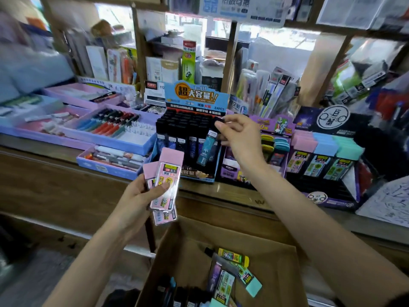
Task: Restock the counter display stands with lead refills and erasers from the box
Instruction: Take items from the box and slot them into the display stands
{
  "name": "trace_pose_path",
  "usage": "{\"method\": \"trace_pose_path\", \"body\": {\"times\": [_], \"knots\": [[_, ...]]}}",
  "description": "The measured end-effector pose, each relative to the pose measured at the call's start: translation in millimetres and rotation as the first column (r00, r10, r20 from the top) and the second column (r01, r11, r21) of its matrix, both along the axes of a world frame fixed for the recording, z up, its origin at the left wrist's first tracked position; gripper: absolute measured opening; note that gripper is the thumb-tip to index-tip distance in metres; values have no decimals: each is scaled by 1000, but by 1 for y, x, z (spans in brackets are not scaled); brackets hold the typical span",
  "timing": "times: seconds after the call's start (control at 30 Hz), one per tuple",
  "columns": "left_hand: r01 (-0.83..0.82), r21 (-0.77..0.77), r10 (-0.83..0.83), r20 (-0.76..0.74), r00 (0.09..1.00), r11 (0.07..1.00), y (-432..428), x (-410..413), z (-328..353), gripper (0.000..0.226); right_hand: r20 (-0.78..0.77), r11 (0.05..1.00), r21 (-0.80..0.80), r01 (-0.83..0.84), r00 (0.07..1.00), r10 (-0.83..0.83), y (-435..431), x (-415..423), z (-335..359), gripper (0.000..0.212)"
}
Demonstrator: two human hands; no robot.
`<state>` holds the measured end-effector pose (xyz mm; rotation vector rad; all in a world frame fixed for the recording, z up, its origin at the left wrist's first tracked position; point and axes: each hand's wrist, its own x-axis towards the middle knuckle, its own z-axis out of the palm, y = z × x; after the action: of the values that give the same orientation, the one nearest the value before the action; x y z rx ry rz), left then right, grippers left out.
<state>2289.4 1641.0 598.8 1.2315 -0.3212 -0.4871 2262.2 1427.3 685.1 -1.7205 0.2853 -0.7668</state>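
A long brown wooden counter (pixel 210 190) carries the stock. On its left lie shallow lilac and blue cardboard trays of pens (pixel 115 127), one smaller tray (pixel 110 161) nearer the front edge. At the centre stands a blue cardboard display stand of dark tubes (pixel 188 138), touching a purple stand of small coloured erasers (pixel 275 147). Further right stands a purple stand of pink, blue and green packs (pixel 325 160), with a scribbled white paper sheet (pixel 389 200) beside it.

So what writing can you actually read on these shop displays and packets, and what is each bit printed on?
"超大容量!!": blue header card of the black refill stand.
"24PCS": same card, lower right corner.
"0.7", probably: pink packs in the left hand.
Everything else, such as the overhead sign: too blurred to read.
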Motion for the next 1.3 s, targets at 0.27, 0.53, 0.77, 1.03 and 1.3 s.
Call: {"method": "trace_pose_path", "body": {"times": [0.27, 0.53, 0.77, 1.03, 1.3], "knots": [[-70, 9, 71, -14, 997, 997, 39, 23, -8, 34, -53, 978, -207, -12, 999, 1, 21, 39, -17, 7], [-89, -6, 89, -40, 995, 996, 47, 30, -16, 38, -116, 982, -188, -32, 993, 10, 18, 49, -23, 10], [-84, -54, 81, -60, 995, 995, 39, 24, -14, 35, -156, 877, -473, 83, 972, -176, 25, 58, -34, 16], [-28, -65, 28, -1, 1000, 997, 23, 8, 3, 35, -364, 819, -543, -185, 931, -31, 35, 16, -20, 33], [123, -6, -122, 83, 989, 992, -16, -15, 19, 41, -275, 942, 43, -332, 903, 331, 26, -46, -16, 15]]}}
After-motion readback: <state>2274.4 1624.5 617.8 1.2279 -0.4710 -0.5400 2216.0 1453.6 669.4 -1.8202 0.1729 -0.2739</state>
